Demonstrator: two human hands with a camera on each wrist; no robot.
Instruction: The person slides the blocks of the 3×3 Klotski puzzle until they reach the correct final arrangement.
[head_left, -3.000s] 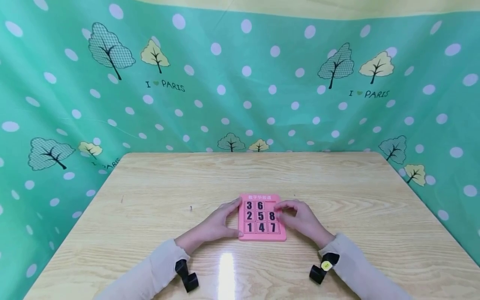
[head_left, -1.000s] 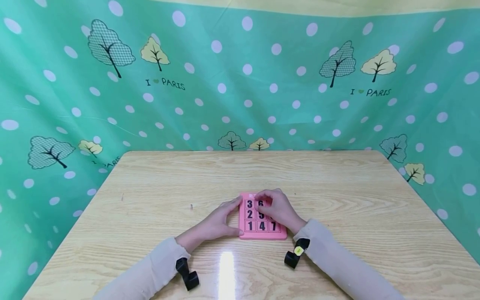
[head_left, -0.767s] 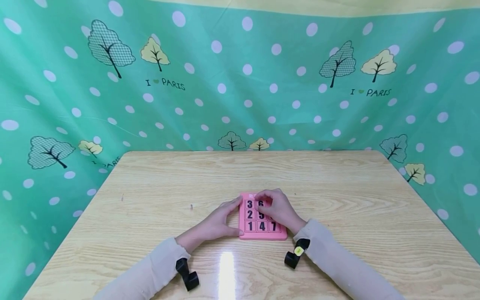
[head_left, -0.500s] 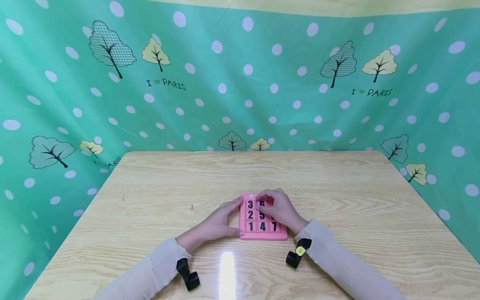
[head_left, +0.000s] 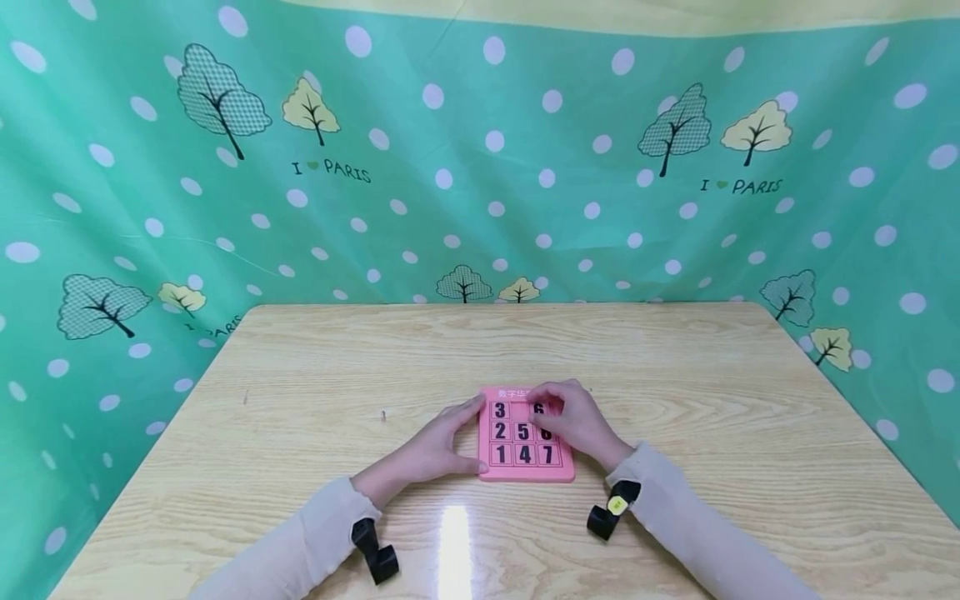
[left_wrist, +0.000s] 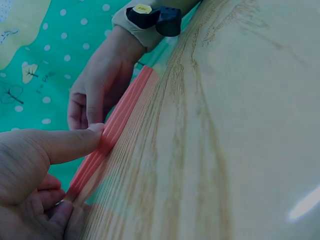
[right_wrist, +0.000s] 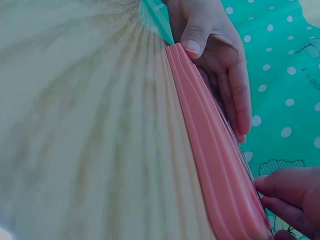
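Note:
A pink sliding number puzzle (head_left: 525, 475) lies flat on the table, its numbered tiles in three rows. My left hand (head_left: 431, 450) grips its left side, thumb at the near corner and fingers at the far one; in the left wrist view the thumb lies on the pink edge (left_wrist: 117, 117). My right hand (head_left: 577, 417) reaches over the right column, index finger and thumb pinching the 6 tile (head_left: 538, 410) in the top row. A tile-sized gap shows between the 3 tile (head_left: 499, 410) and the 6. The right hand partly covers the 8 tile (head_left: 546, 432).
The wooden table (head_left: 315, 358) spreads around the puzzle, with a small dark mark (head_left: 383, 416) to its left. A green dotted curtain (head_left: 480, 167) hangs behind and at both sides. Black wrist cameras (head_left: 375, 552) sit on both sleeves.
The right hand first came left over the 6 tile, then moved back right. With it the 6 tile slid from the top middle to the top right. The left hand stayed still.

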